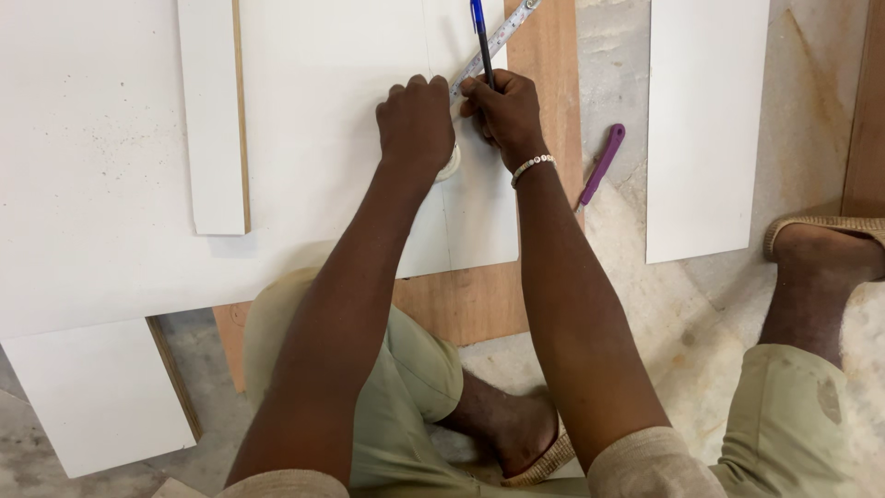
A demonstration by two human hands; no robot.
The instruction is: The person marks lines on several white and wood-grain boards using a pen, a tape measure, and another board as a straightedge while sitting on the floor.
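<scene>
My right hand (502,112) is closed around a blue pen (480,35), fingers pinched on its barrel, the pen standing nearly upright with its tip hidden behind my knuckles. A beaded bracelet (533,165) sits on that wrist. My left hand (417,122) is curled into a fist just beside the right one, pressing down on a round, pale tape measure case (449,166), of which I see only a sliver below the heel of the hand. From between the two hands a metal measuring blade (498,39) runs up and to the right, crossing under the pen toward the far edge of the view.

Both hands rest on a large white board (101,184) lying flat on the floor (682,323). A faint pencil line runs down the board just beside my left hand. On the same board, to the left, lies a narrow white strip (212,120) with a brown wood edge. Beneath the board's near right corner a brown plywood sheet (466,300) shows. A purple-handled tool (604,164) lies on the floor just to the right of the plywood, and beyond it another white panel (705,129). A smaller white panel (97,397) sits at the near left. My sandalled foot (512,433) is tucked between my knees.
</scene>
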